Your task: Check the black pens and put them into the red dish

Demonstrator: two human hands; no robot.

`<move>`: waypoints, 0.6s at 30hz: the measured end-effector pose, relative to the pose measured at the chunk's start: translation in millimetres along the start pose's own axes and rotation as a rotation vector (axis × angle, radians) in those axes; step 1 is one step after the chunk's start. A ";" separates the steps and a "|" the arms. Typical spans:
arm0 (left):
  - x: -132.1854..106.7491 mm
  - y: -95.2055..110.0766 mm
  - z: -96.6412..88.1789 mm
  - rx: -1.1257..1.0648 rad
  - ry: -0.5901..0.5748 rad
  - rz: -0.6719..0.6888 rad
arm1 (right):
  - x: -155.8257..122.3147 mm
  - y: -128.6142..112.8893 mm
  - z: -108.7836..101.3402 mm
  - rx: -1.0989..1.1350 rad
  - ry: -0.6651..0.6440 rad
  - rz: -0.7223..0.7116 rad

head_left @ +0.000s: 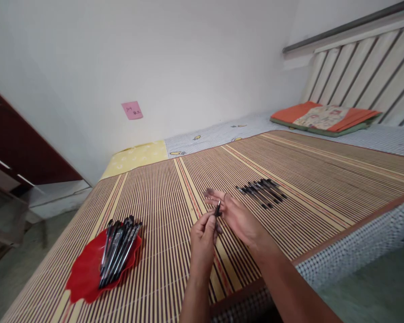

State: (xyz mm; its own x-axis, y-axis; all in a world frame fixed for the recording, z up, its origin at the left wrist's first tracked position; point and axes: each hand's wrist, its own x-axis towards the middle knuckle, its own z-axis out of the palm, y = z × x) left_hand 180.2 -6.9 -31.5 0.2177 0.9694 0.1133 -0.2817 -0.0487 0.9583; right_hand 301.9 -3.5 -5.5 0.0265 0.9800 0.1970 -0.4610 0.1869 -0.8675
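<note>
From the head camera we look down at a bed covered with a striped bamboo mat [289, 179]. Our left hand [202, 240] pinches the lower end of a small dark pen [217, 208] between thumb and fingertips, holding it nearly upright above the mat. Our right hand [234, 213] lies just beside it with the palm turned up and the fingers loosely spread; the pen's upper end touches or sits against those fingers, though we cannot tell whether they grip it. Beyond the right hand, a row of black pens [261, 191] lies side by side on the mat. To the left, near the mat's edge, a red plate [84, 273] carries a bundle of pens [119, 249] stacked together. At the far end a folded orange cushion [323, 117] rests against the slatted headboard [366, 72], and a pink note [132, 110] sticks to the white wall.
</note>
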 end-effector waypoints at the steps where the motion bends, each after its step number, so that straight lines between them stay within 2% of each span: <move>1: 0.6 0.3 -0.8 -0.035 0.004 -0.023 | -0.5 -1.0 -0.1 0.019 -0.046 0.006; 4: 2.4 -0.2 -5.4 -0.096 0.008 -0.052 | -1.0 -2.7 -2.4 0.003 -0.123 0.021; 6: 2.6 -0.9 -8.3 -0.108 0.015 -0.053 | -0.8 -2.7 -5.8 -0.027 -0.120 0.020; 15: -3.0 0.4 -2.5 -0.153 -0.102 -0.149 | -1.7 -3.6 -22.6 -0.210 -0.002 -0.045; 18: -2.9 0.8 -0.4 -0.091 -0.076 -0.116 | -0.6 -0.3 -20.3 -0.186 0.081 -0.032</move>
State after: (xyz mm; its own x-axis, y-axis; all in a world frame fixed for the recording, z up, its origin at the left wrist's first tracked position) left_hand 178.9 -9.6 -31.2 0.3228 0.9461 0.0257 -0.3335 0.0883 0.9386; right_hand 319.9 -2.7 -14.6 0.1135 0.9742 0.1948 -0.2870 0.2199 -0.9324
